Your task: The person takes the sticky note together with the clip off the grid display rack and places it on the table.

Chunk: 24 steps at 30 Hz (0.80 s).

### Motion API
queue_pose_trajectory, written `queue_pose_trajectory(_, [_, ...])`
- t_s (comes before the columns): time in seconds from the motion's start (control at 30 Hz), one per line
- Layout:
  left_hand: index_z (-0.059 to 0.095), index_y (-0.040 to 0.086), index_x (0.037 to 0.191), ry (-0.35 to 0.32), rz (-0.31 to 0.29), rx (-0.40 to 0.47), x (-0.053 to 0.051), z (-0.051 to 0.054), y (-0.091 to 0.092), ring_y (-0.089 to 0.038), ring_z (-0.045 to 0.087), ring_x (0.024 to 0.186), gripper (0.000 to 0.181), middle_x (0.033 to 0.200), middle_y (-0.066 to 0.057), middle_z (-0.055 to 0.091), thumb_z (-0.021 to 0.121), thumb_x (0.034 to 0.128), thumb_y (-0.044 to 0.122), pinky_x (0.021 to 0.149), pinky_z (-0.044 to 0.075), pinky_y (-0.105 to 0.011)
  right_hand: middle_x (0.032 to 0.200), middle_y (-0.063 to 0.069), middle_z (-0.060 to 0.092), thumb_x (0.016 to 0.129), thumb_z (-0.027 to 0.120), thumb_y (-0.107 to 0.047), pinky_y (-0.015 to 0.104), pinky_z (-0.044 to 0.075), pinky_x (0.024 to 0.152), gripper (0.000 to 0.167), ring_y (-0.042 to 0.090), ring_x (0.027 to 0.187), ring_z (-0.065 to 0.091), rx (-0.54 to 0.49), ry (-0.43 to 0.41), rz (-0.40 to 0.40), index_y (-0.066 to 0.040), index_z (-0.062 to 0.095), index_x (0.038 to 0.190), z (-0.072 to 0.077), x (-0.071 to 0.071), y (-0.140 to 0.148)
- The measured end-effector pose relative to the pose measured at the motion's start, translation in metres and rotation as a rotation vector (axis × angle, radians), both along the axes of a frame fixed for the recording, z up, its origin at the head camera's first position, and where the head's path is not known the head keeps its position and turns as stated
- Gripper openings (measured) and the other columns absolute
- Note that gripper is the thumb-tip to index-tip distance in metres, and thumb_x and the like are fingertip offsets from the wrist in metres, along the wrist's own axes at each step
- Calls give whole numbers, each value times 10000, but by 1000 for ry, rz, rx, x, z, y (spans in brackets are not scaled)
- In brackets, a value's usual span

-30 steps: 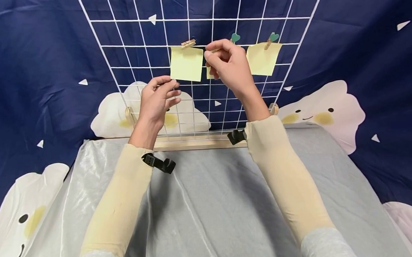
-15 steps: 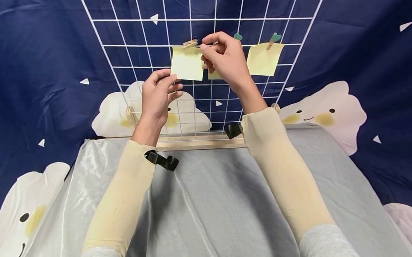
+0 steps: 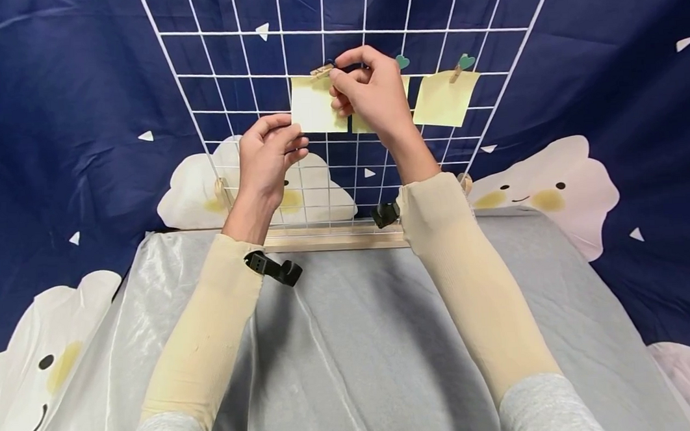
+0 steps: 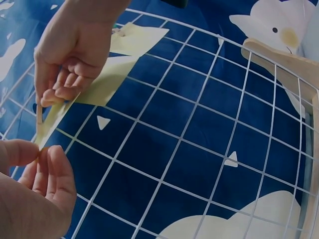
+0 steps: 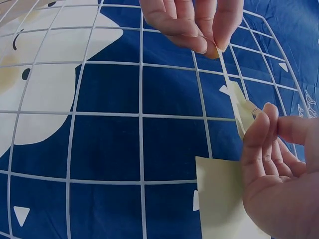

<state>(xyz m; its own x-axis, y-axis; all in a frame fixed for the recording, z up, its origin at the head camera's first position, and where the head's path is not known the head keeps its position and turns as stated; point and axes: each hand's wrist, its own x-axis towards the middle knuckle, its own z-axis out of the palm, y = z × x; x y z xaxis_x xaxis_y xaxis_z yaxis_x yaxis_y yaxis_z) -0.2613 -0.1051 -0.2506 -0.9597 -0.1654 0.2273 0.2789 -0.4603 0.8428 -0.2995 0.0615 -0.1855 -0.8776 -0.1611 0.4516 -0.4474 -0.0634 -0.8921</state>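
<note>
Head, left hand: the left hand (image 3: 268, 157) pinches the left note (image 3: 312, 106) at its left edge, toward the bottom.
Head, right hand: the right hand (image 3: 376, 96) has thumb and forefinger on the end of the clip (image 3: 320, 71), at that note's top edge; the hands are apart.
Head, rack: the white rack (image 3: 527, 29) stands on a wooden base (image 3: 334, 239); the middle note (image 3: 362, 125), partly covered by the right hand, and the right note (image 3: 446, 101) hang in the same row.
Left wrist, note: the left note, edge-on, runs between both hands, left thumb and fingertips closed on its end.
Right wrist, clip: right thumb and forefinger pinch the clip; the left fingers grip the note's far end.
</note>
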Motion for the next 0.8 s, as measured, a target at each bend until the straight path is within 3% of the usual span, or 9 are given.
queue_pose_trajectory(0.3, [616,8,922,-1,-14,41,1,0,1,-150,644,625,132,773,-92,610,617,914,-124,599,581,-208,684,111,643,955,679,-11,243,571,516,83,159,551,621,33,22,-75,-4,617,1010,2,-1,-6])
queue_pose_trajectory(0.6, [617,14,896,6,-31,56,1,1,0,-146,641,612,140,746,-94,609,603,921,-123,603,582,-206,677,96,646,949,694,-12,232,561,509,103,128,528,620,37,111,-207,-37,608,897,-6,-2,-15])
queue_pose_trajectory(0.8, [618,16,890,9,-15,43,2,0,-1,-148,636,610,146,739,-96,607,607,921,-127,596,577,-203,690,125,641,946,691,10,235,561,511,142,143,527,616,-21,133,-216,-46,583,872,-8,-1,-20])
